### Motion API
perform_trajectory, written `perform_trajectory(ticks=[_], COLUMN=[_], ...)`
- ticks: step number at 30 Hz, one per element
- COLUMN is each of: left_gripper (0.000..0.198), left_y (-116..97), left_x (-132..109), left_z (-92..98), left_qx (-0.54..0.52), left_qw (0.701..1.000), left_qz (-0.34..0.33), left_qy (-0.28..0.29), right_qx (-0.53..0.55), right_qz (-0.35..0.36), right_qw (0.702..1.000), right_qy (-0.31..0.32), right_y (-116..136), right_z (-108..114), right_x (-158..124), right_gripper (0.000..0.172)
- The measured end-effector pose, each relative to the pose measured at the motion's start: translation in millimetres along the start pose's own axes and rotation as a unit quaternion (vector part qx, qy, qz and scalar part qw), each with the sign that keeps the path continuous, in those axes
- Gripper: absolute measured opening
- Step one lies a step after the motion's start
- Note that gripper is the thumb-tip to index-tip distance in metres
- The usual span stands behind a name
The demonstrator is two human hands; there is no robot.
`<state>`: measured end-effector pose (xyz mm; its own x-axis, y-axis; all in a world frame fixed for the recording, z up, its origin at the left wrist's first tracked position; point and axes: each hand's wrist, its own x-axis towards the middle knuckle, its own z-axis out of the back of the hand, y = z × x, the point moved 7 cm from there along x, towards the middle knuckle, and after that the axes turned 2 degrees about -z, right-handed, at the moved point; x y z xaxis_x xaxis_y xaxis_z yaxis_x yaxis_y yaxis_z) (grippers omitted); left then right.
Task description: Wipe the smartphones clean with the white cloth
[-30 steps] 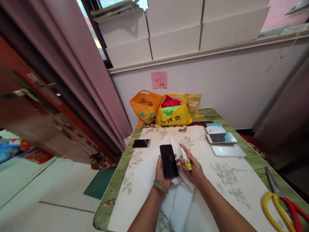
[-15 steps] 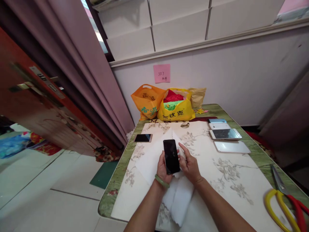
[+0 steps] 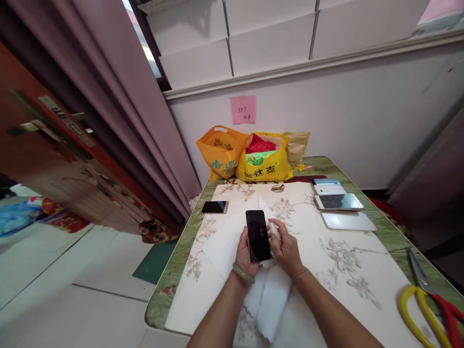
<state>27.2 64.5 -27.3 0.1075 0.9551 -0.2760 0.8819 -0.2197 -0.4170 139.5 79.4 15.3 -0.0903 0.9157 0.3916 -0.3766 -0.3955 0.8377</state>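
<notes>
My left hand [image 3: 246, 250], with a green bangle at the wrist, grips a black smartphone [image 3: 258, 237] from its left side and below. The phone's dark screen faces up at me. At the phone's right edge, my right hand [image 3: 285, 245] has its fingers curled around a bunched part of a thin white cloth [image 3: 274, 295]. The cloth hangs below the hands, and a flat white corner of it appears to spread out behind the phone. Parts of the right fingertips are hidden by the cloth and phone.
Another phone [image 3: 214, 207] lies at the left. Several phones [image 3: 340, 201] lie in a row at the right. Scissors [image 3: 424, 295] with yellow and red handles rest near the right edge. An orange bag [image 3: 222, 154] and a yellow bag [image 3: 266, 166] stand at the back of the floral-covered table [image 3: 344, 285].
My right index finger, stretched out before, has bent down closer to the phone's right edge and the cloth. The left hand and phone have hardly moved.
</notes>
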Motion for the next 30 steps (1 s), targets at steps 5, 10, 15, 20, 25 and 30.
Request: perform_trajectory(ticks=[5, 10, 15, 20, 25, 30], left_gripper=[0.044, 0.043, 0.043, 0.037, 0.040, 0.041], left_y=[-0.6, 0.2, -0.9, -0.2, 0.6, 2.9], left_x=[-1.0, -0.8, -2.7, -6.6, -4.4, -2.9], left_z=[-0.2, -3.4, -4.0, -7.1, -4.8, -1.3], left_qx=[0.005, -0.004, 0.005, -0.004, -0.002, 0.002], left_qw=[1.000, 1.000, 1.000, 1.000, 1.000, 1.000], left_qz=[-0.013, -0.011, -0.017, -0.012, -0.008, -0.001], left_qy=[-0.003, 0.008, 0.004, 0.019, 0.023, 0.017], right_qx=[-0.008, -0.012, -0.014, -0.023, -0.010, 0.002], right_qz=[0.013, 0.015, 0.028, 0.039, 0.015, 0.023], right_qw=[1.000, 1.000, 1.000, 0.999, 1.000, 1.000], right_qy=[0.009, 0.009, 0.003, -0.009, 0.006, 0.004], right_y=[2.0, -0.4, 3.0, 3.5, -0.4, 5.2], right_z=[-2.1, -1.7, -0.7, -0.9, -2.0, 0.6], right_x=[0.4, -1.5, -1.0, -0.9, -2.5, -1.4], right_gripper=[0.049, 0.037, 0.043, 0.043, 0.036, 0.048])
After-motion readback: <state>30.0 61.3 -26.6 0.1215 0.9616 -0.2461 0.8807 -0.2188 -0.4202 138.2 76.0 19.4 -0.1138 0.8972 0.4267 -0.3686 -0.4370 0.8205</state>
